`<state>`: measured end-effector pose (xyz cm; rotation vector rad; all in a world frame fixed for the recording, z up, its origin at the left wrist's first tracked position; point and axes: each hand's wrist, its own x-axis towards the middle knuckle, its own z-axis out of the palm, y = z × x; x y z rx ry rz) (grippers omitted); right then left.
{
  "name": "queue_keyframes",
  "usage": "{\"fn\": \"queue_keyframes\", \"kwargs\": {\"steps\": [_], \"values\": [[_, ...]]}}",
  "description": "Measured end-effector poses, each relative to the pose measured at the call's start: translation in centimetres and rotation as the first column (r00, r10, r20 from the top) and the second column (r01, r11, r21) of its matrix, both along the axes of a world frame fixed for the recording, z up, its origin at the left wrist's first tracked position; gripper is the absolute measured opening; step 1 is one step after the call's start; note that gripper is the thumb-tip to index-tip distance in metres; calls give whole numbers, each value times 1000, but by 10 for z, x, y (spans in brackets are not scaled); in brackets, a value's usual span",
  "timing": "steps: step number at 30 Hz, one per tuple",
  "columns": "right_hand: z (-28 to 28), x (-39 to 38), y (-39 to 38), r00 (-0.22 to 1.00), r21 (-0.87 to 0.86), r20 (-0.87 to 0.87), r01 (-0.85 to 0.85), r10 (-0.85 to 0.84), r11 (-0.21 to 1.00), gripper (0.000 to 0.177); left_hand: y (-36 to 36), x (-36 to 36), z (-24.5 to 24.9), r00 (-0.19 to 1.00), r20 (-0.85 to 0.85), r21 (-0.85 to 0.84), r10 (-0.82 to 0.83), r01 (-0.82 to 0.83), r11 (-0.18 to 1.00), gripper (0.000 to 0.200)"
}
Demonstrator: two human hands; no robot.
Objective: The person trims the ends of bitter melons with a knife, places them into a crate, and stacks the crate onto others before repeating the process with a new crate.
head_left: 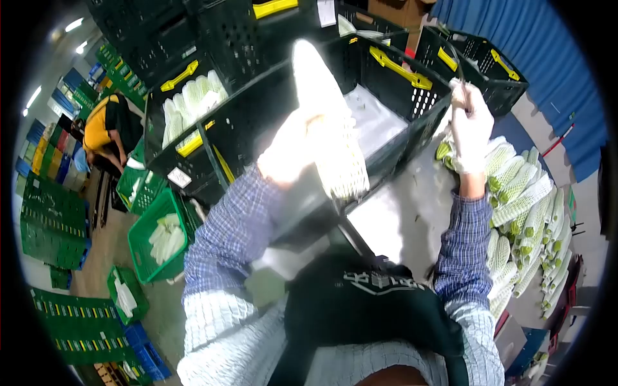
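My left hand (288, 149), in a white glove, is wrapped round a long vegetable in a white foam net (335, 128). Strong glare washes out much of the net, which stands tilted over the near side of a black crate (431, 119). On the right my gloved right hand (471, 122) is raised and closed round a thin, dark, blade-like tool (459, 63) pointing up and away. Below that hand lies a pile of net-sleeved long green vegetables (515, 180) with their green ends showing. A pale liner sheet (370, 119) covers the crate's floor.
To the left, another black crate holds net-sleeved vegetables (193, 103). A green basket (138, 248) with pale pieces stands on the floor. More black crates (508, 90) are at the back right, before a blue curtain (547, 64). A person in yellow (103, 125) bends down far left.
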<state>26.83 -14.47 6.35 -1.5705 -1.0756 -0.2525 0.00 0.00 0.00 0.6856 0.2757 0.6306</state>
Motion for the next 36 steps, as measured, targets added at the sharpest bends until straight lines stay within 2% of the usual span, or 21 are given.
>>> {"fn": "queue_keyframes", "kwargs": {"steps": [1,2,5,7,9,11,13,14,16,17,19,21,22,23,25,29,31,32,33,35,36], "values": [[0,-5,-4,996,-11,-46,-73,72,997,18,-9,1,12,999,46,-57,-10,13,998,50],[0,-12,-7,980,42,-136,-144,148,989,18,-23,3,32,998,32,190,55,-60,980,47],[22,-37,-16,921,132,-226,-294,318,947,21,-37,1,82,970,9,574,242,-203,793,54],[33,-52,-12,918,252,82,-395,387,883,33,-35,1,82,926,-13,731,378,-249,635,63],[56,-69,-25,851,199,38,-519,523,831,47,-35,-1,81,913,-34,800,406,-219,559,71],[73,-82,-22,848,177,255,-514,465,840,55,-28,1,68,898,-1,853,441,-229,468,80],[81,-89,-11,800,207,456,-522,391,827,59,-38,5,69,951,92,736,296,-265,623,83],[82,-93,-8,786,206,519,-496,335,844,62,-52,8,81,929,-5,742,369,-245,624,84],[78,-99,1,749,257,643,-409,161,876,52,-64,8,96,958,-15,751,288,-179,635,84],[76,-104,-4,761,216,633,-355,146,910,44,-69,8,97,935,3,801,355,-214,559,84],[65,-102,1,732,185,662,-372,165,909,34,-64,5,100,966,-7,807,260,-148,572,79],[62,-114,2,693,195,699,-423,178,885,29,-64,2,98,941,-25,911,337,-117,395,72],[63,-118,2,636,198,759,-433,142,879,26,-61,3,93,995,91,532,36,-79,843,70],[61,-123,0,576,150,802,-450,158,880,21,-42,5,76,992,37,746,118,-106,657,59],[60,-133,-1,540,-12,758,-550,366,835,23,-40,-3,74,993,-45,589,111,-63,805,52],[42,-137,0,558,-54,759,-459,335,887,26,-54,-3,94,989,124,513,75,-129,848,48],[40,-131,-4,604,-39,737,-412,305,910,28,-45,-11,92,989,126,603,74,-135,786,50],[34,-124,-4,642,-72,694,-388,326,919,29,-30,-10,81,973,64,735,222,-196,650,57],[25,-117,-4,678,-112,648,-366,347,924,31,-34,-6,80,950,172,673,261,-306,674,63],[11,-107,1,707,-43,592,-450,386,892,28,-17,3,58,737,198,837,646,-470,280,63],[7,-108,-2,669,-77,645,-423,369,903,26,-21,8,66,619,342,886,707,-462,-24,63]]}}
